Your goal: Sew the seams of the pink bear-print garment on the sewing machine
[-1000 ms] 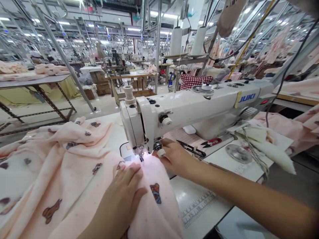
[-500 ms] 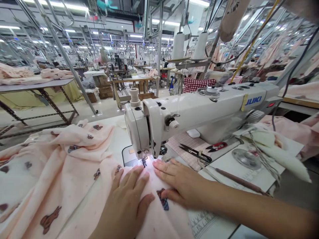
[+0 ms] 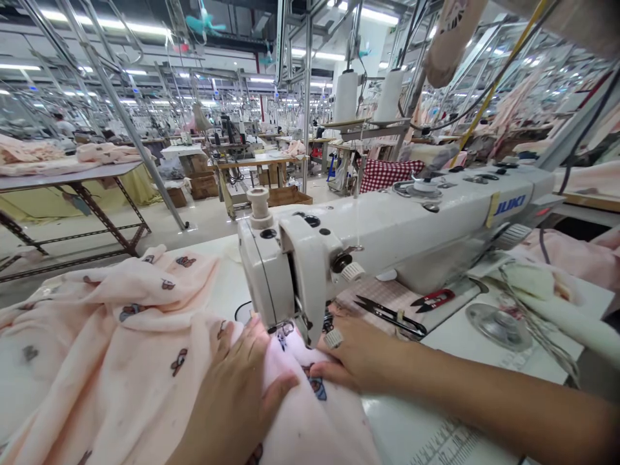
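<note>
Pink printed fleece fabric (image 3: 310, 423) lies under the needle area of a white sewing machine (image 3: 387, 226) and spreads over the left of the table. My left hand (image 3: 237, 368) rests flat on the fabric left of the presser foot (image 3: 283, 337), thumb apart from the fingers. Pressing on the cloth to the right of the foot, my right hand (image 3: 361, 355) lies outstretched, its fingertips partly hidden behind the machine head. Printed animal figures show on the cloth between both hands.
Black scissors (image 3: 390, 315) and red-handled thread snips (image 3: 433, 301) lie beside the machine arm. A metal bobbin-like disc (image 3: 498, 325) sits on the right of the table (image 3: 416, 426). Thread cones (image 3: 346, 97) stand behind. A fabric-laden table (image 3: 68, 177) is at far left.
Both hands have moved forward with the fabric, the right reaching farther behind the machine head. The cloth has shifted under the presser foot. The camera view has shifted slightly.
</note>
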`<state>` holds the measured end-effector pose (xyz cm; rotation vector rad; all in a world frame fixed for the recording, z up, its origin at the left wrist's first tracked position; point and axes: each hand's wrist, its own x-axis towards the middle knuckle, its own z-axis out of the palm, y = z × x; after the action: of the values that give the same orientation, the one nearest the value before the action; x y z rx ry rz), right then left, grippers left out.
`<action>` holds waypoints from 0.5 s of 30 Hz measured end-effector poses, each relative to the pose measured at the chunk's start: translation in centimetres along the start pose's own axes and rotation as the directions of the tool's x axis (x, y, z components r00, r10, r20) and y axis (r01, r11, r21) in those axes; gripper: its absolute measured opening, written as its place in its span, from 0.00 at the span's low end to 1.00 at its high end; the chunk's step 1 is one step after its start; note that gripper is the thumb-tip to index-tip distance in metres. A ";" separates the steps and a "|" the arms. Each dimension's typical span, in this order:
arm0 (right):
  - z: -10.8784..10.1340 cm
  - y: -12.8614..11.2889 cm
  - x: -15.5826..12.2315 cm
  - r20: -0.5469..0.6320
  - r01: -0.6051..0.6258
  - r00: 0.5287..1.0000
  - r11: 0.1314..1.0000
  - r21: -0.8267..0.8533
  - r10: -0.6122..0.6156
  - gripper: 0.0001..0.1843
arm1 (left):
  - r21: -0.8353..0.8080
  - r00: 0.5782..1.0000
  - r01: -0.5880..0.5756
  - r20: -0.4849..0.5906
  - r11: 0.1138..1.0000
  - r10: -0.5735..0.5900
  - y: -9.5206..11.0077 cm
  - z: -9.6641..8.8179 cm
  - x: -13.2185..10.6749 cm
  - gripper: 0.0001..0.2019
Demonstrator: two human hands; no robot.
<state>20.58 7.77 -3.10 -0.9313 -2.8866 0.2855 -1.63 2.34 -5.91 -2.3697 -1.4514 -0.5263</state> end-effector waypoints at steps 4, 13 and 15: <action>0.1 0.2 0.2 -0.028 0.002 1.000 1.000 0.001 -0.002 0.17 | 0.010 1.000 0.011 -0.005 1.000 -0.011 0.1 -0.1 0.2 0.19; 0.2 0.3 0.7 0.022 -0.080 0.996 0.995 -0.052 0.081 0.27 | -0.069 0.987 0.124 0.109 0.990 -0.116 0.2 0.2 0.3 0.15; 0.3 0.4 0.6 0.046 -0.125 0.991 0.990 -0.066 0.129 0.28 | -0.116 0.975 0.179 0.154 0.977 -0.160 0.3 0.1 0.3 0.15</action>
<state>20.25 8.39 -3.41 -1.1375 -2.9020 0.2316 -1.18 2.49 -5.87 -2.4403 -1.7453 -0.5146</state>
